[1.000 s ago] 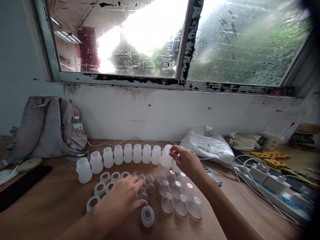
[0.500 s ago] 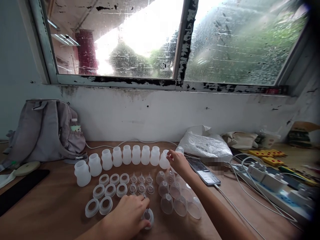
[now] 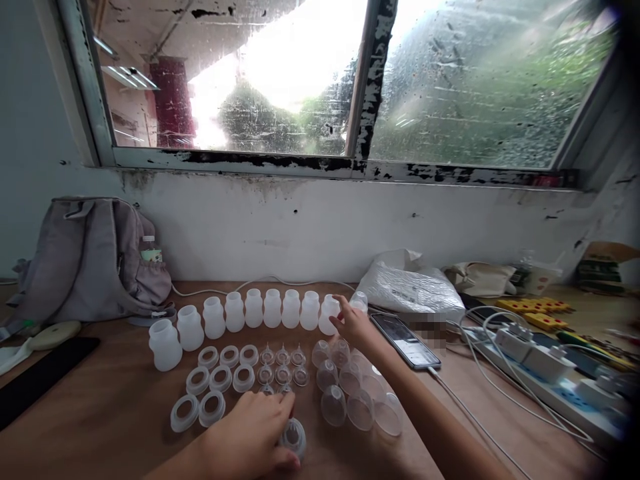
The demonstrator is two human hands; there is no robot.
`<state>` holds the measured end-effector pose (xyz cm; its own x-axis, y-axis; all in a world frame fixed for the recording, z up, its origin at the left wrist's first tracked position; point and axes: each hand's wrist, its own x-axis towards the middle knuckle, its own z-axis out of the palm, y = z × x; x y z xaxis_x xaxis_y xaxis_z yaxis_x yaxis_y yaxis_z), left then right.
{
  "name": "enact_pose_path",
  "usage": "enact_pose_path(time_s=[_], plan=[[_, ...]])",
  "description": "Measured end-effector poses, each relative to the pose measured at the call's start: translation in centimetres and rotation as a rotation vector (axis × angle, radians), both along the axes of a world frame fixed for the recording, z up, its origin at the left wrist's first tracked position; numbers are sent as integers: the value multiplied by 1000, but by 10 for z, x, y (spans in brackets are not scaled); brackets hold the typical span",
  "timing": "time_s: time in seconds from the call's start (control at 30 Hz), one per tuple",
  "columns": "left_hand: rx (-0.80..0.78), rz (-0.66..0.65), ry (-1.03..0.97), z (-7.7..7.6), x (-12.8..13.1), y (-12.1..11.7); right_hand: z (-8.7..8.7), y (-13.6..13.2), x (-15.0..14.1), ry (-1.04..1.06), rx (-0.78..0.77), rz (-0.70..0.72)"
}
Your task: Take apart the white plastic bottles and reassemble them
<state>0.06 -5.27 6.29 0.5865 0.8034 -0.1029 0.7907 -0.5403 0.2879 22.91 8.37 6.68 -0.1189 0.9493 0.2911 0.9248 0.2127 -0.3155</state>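
A curved row of frosted white baby bottles stands open-topped along the back of the table. My right hand is beside the rightmost bottle of the row, its index finger and thumb apart near the bottle's side. Behind that hand stands another bottle with a clear top. In front, my left hand has thumb and fingers around a screw ring with something clear inside it. Loose white rings lie to its left. Clear nipples sit beyond its fingers, and clear dome caps stand to its right.
A phone with a charging cable lies right of my right forearm. Farther right is a power strip with plugs and loose cables. A silver bag rests against the wall. A grey backpack and a black strip are at the left.
My right hand's fingers have spread away from the rim of the rightmost bottle. My left hand and the ring have shifted slightly left.
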Motion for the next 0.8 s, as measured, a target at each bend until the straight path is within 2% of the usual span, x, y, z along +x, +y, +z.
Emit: enact_pose_path(time_s=[0.1, 0.2, 0.3, 0.4, 0.5, 0.6, 0.8], plan=[[-11, 11, 36, 4, -1, 3, 12, -11, -10, 54, 74, 12], [18, 2, 46, 10, -2, 6, 28, -35, -29, 178, 90, 204], [109, 23, 1, 19, -6, 11, 41, -66, -49, 191, -124, 501], [211, 123, -64, 31, -14, 16, 45, -90, -63, 183, -195, 634], [199, 241, -120, 42, -21, 20, 41, -97, -71, 231, -151, 644], [201, 281, -168, 48, -25, 22, 34, -96, -76, 268, -99, 628], [438, 266, -242, 43, -21, 20, 32, -99, -81, 371, -45, 602]])
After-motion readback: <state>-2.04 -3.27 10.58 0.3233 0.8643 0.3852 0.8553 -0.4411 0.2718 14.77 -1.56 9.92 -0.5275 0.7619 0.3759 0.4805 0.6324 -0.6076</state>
